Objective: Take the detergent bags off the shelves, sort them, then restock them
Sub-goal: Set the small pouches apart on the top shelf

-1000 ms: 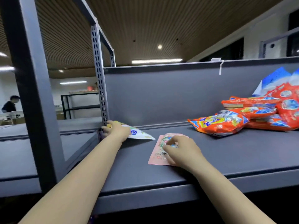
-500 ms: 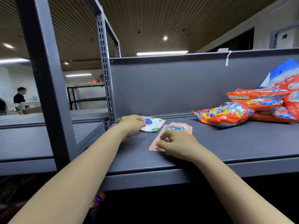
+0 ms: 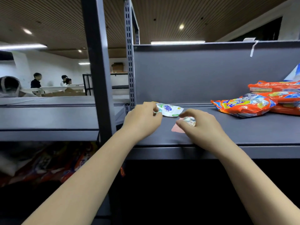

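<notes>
On the grey shelf (image 3: 243,135), my left hand (image 3: 143,120) grips the left end of a small white and green detergent bag (image 3: 170,109), lifted slightly off the surface. My right hand (image 3: 201,123) pinches a flat pink bag (image 3: 177,128) lying on the shelf, covering most of it. At the right, several orange detergent bags (image 3: 245,106) lie stacked, with a blue and white bag (image 3: 293,73) leaning behind them.
A grey upright post (image 3: 97,70) and a perforated post (image 3: 129,62) stand left of my hands. The shelf's grey back panel (image 3: 194,75) closes the rear. Blurred orange bags (image 3: 48,163) lie on a lower shelf at left. People stand in the background far left.
The view dropped and shifted right. My left hand lifted the white bag toward the right hand. My right hand slid forward over the pink bag, hiding more of it.
</notes>
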The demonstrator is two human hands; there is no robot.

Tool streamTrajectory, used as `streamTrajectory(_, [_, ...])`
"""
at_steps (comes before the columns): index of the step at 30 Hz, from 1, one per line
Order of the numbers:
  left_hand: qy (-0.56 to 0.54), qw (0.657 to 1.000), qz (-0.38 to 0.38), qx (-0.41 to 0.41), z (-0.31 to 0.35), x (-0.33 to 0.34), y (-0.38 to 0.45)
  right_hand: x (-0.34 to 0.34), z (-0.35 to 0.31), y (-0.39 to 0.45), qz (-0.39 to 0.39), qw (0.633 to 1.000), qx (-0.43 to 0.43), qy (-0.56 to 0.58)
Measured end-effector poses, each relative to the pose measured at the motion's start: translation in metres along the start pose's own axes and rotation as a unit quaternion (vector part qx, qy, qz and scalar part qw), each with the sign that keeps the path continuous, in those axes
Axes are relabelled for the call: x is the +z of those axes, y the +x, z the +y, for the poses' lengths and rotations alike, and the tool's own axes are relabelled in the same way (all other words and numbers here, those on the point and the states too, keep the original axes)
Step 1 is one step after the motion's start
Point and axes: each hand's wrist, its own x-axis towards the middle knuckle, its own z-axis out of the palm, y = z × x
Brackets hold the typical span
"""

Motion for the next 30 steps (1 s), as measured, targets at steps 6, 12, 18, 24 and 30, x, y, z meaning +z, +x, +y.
streamTrajectory(6, [-0.075,0.995,0.044,0.043,-0.017,-0.04,-0.067,-0.002,-0.04,-0.043,0.042,0.998,0.001,0.054])
streamTrajectory(12, [-0.067,0.996,0.032,0.053,-0.077,-0.081,-0.12,0.021,-0.094,-0.096,0.054,0.995,0.002,0.084])
streamTrajectory(18, [0.003,1.0,-0.022,-0.006,-0.172,-0.107,-0.154,0.072,-0.158,-0.138,0.009,0.996,0.006,0.088])
streamTrajectory(24, [0.054,0.996,-0.055,-0.047,-0.259,-0.135,-0.19,0.129,-0.209,-0.167,-0.059,0.997,0.024,0.05])
streamTrajectory(30, [0.072,0.989,-0.086,-0.094,-0.329,-0.158,-0.212,0.175,-0.245,-0.183,-0.163,0.985,0.061,0.022])
